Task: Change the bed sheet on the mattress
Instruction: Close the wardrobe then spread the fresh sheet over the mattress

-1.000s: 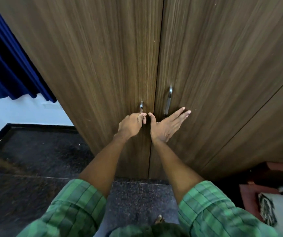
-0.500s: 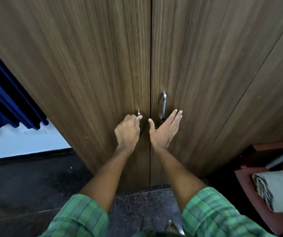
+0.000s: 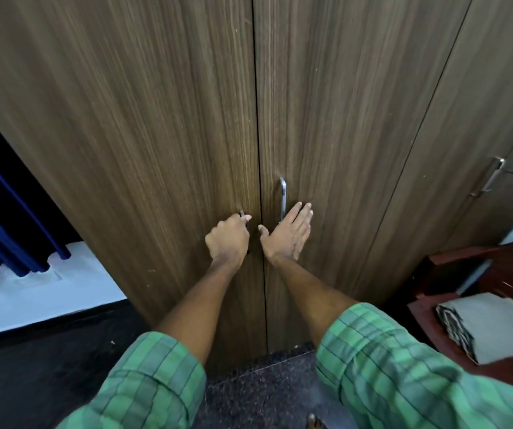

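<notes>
A tall wooden wardrobe fills the view, its left door and right door both closed. My left hand grips the left door's metal handle, of which only the top shows above my fingers. My right hand presses flat on the right door with straight fingers, just beside and below that door's metal handle. A folded sheet, pale with a black-and-white patterned edge, lies on a reddish wooden seat at the lower right. No mattress is in view.
A dark blue curtain hangs at the left above a white wall. The floor is dark speckled stone. Another wardrobe door with a metal handle stands at the right. My green checked sleeves are at the bottom.
The view has swung right and upward, bringing more of the folded sheet and the right wardrobe section into sight. Both hands stay at the handles, and the doors remain closed.
</notes>
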Demonstrator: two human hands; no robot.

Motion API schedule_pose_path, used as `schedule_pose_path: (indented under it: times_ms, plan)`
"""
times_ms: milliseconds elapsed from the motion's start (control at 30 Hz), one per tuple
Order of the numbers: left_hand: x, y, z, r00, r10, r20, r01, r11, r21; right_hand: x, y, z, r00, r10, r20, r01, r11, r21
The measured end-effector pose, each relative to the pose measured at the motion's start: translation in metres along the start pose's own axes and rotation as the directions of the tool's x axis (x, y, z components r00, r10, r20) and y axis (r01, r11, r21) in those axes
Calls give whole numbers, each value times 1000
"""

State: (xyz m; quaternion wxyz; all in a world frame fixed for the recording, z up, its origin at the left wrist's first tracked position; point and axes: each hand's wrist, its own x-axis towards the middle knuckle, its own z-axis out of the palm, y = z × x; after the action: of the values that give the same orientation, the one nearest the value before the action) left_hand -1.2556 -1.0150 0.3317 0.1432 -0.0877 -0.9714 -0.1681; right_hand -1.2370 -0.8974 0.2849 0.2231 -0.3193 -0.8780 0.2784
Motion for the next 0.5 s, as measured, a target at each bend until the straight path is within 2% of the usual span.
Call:
schedule_pose_path:
  times_ms: [67,167,267,500]
  plan:
    - [-1,-1,-4,1000,9,7,-10,999,53,-11,-1,-2,999,-29,22,29,1000,-4]
    - [-8,-4,-7,990,141,-11,-139,984,110,-21,6,-7,993,-88,74,90,996,-24]
    - [-19,-8,-2,960,278,-22,-276,959,69,-28,20,-15,982,-135,132,144,988,-55]
    - [-44,5,40,901,433,25,-429,898,-98,-44,79,-42,963,-156,219,206,952,-228]
